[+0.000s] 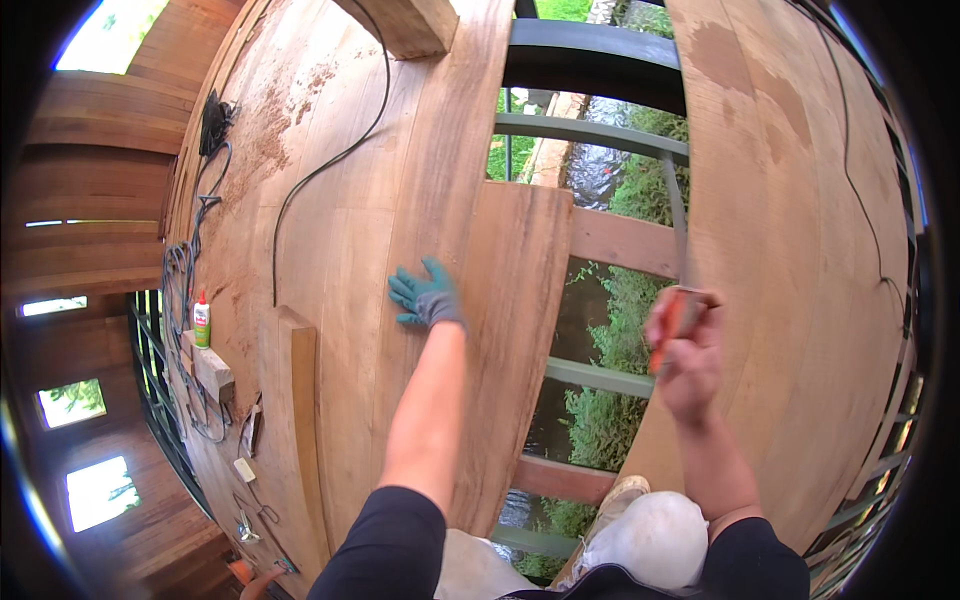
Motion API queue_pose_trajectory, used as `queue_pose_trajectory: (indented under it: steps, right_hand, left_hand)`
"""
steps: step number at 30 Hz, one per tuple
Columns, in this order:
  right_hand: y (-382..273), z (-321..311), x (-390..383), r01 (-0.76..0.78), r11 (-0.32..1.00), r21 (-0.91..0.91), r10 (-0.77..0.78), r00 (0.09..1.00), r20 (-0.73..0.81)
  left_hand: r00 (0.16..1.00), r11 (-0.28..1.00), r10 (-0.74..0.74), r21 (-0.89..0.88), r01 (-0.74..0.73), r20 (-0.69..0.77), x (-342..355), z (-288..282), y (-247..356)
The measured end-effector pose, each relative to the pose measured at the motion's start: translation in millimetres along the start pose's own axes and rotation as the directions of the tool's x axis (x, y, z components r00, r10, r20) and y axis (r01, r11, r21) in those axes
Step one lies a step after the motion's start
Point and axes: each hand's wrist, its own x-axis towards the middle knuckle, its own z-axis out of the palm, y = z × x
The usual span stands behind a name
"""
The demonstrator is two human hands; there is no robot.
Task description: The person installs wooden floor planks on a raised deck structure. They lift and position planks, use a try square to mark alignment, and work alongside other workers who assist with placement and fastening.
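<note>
My left hand point(428, 296), in a teal and grey glove, lies flat with fingers spread on the wooden floor planks point(420, 220). Beside it, to the right, a wide loose-edged board point(515, 330) borders an open gap over metal joists. Above the gap's right edge, my bare right hand point(692, 350) is closed around an orange-handled tool point(676, 325). A long, thin grey strip point(677, 215) lines up with the handle and looks like its blade. Motion blur hides the tool's exact kind.
Through the gap show green joists point(600, 378), reddish crossbeams point(625, 242), plants and water. A wooden beam point(297, 420) lies at left, near a glue bottle point(202, 322), a wood block point(212, 372) and cables point(180, 270). A post point(410, 25) stands at the far side.
</note>
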Motion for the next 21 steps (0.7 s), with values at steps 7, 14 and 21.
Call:
queue_pose_trajectory:
  steps: [7,14,21]
  right_hand:
    - [184.9,45.0,67.9,-0.292,0.763,-0.577,0.187,0.954,-0.235]
    - [142.3,-29.2,159.1,-0.257,0.278,-0.926,0.049,0.966,-0.254]
    - [-110.3,10.1,116.9,0.013,-0.043,-0.999,0.464,0.886,-0.009]
  left_hand:
    - [0.994,0.985,-0.092,0.142,0.1,-0.064,-12.1,14.6,41.9]
    - [0.998,0.977,-0.059,0.207,0.058,0.001,-13.3,11.6,48.4]
    - [1.0,0.981,-0.024,0.192,0.026,-0.01,-4.8,2.5,36.7]
